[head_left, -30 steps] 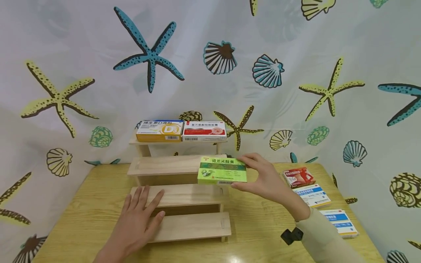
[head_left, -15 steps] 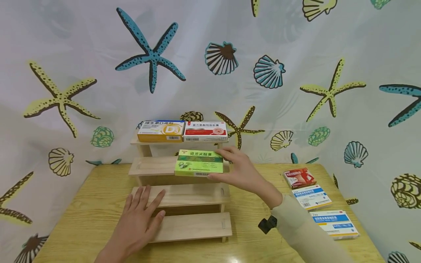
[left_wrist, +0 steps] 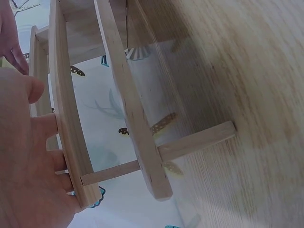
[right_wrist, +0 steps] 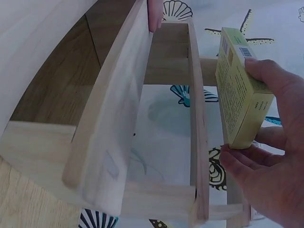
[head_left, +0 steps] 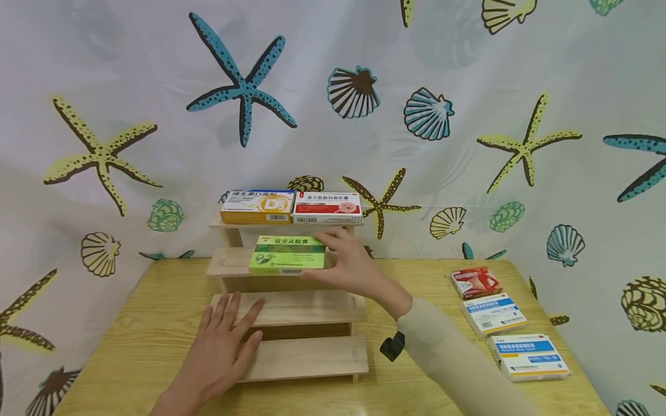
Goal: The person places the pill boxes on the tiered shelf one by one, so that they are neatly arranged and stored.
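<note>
My right hand [head_left: 350, 267] pinches a green medicine box [head_left: 287, 254] by its right end, thumb at the near edge and fingers at the far one. The box is at the second tier from the top of a wooden stepped shelf [head_left: 291, 355]; whether it touches the board I cannot tell. In the right wrist view the green box [right_wrist: 242, 90] stands out beside the tier edges. With fingers spread, my left hand [head_left: 218, 346] rests on the left part of the lower tiers. In the left wrist view its fingertips touch a board's edge [left_wrist: 71, 133].
On the top tier sit an orange and white vitamin D box [head_left: 257, 207] and a red and white box [head_left: 328, 208]. To the right on the table [head_left: 416, 346] lie a red box [head_left: 476, 282] and two blue and white boxes [head_left: 494, 314]. A patterned curtain [head_left: 374, 156] hangs behind.
My right hand has carried the green box leftward along the second tier, from its right end to near its middle. The left hand has stayed on the shelf.
</note>
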